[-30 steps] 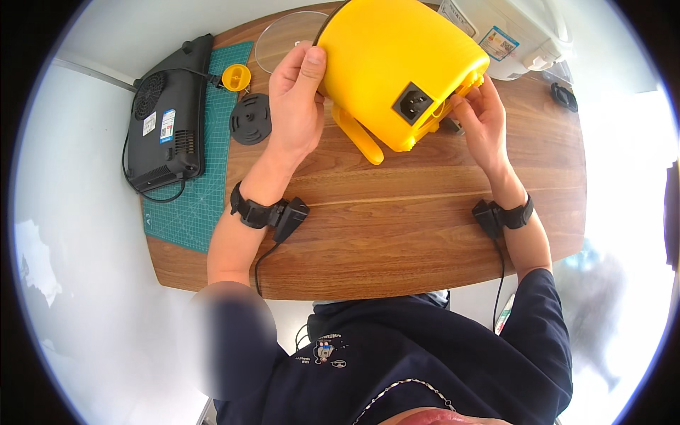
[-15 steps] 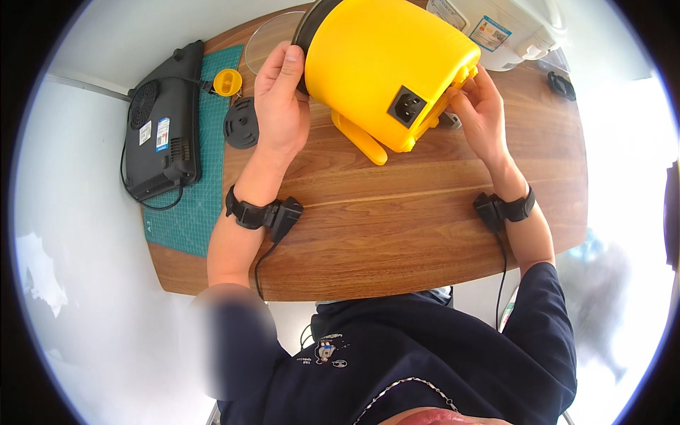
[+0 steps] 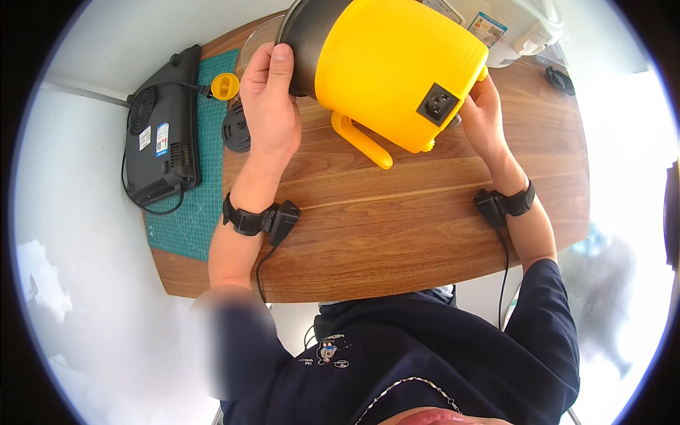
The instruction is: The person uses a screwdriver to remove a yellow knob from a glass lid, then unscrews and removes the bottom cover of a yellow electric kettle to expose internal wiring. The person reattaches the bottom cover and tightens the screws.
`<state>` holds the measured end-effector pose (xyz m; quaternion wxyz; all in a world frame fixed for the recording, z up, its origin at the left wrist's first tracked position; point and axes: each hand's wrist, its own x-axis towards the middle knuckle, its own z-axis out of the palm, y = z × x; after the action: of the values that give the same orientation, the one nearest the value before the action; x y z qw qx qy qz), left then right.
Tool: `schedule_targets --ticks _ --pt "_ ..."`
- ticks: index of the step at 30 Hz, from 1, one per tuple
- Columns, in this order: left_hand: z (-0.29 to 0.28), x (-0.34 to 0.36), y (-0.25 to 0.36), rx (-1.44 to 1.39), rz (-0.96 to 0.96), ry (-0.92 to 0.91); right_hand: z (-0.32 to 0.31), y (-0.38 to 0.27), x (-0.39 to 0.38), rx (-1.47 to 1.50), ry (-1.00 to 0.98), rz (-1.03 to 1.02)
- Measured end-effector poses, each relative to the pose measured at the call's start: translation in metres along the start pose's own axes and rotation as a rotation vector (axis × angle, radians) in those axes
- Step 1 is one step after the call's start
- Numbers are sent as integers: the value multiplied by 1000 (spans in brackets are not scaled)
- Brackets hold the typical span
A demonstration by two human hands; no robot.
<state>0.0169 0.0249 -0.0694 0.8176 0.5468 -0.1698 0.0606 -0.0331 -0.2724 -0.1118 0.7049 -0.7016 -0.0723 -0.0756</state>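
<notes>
A yellow electric pot (image 3: 397, 71) is held tilted on its side above the table, its base toward the right. A black power socket (image 3: 437, 104) sits near the base, and a yellow handle (image 3: 368, 145) sticks out below. At the pot's left end a black pot section (image 3: 315, 35) shows. My left hand (image 3: 270, 106) is closed on that black section, thumb on the outside. My right hand (image 3: 487, 117) is closed at the base, supporting it; most of its fingertips are hidden behind the yellow body.
On the left lie a green cutting mat (image 3: 198, 212), a black appliance with a fan grille (image 3: 163, 138), a small yellow cup-like part (image 3: 225, 86) and a black slotted disc (image 3: 236, 129). A white container (image 3: 520, 35) stands at the back right, near a small black object (image 3: 560, 81).
The black section shows more at the left end, and my left hand has shifted slightly left with it. The yellow body has turned a little, its base tipping away, and moved slightly right.
</notes>
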Motion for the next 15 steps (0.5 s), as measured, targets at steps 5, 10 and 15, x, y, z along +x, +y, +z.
schedule_targets --ticks 5,10,15 --pt "9 -8 9 87 50 -1 -1 -1 0 -118 -17 -84" --pt "29 -21 27 221 148 -14 0 -5 -2 -141 -39 -128" --pt "42 -34 45 285 275 -50 1 -7 -6 -156 -64 -157"
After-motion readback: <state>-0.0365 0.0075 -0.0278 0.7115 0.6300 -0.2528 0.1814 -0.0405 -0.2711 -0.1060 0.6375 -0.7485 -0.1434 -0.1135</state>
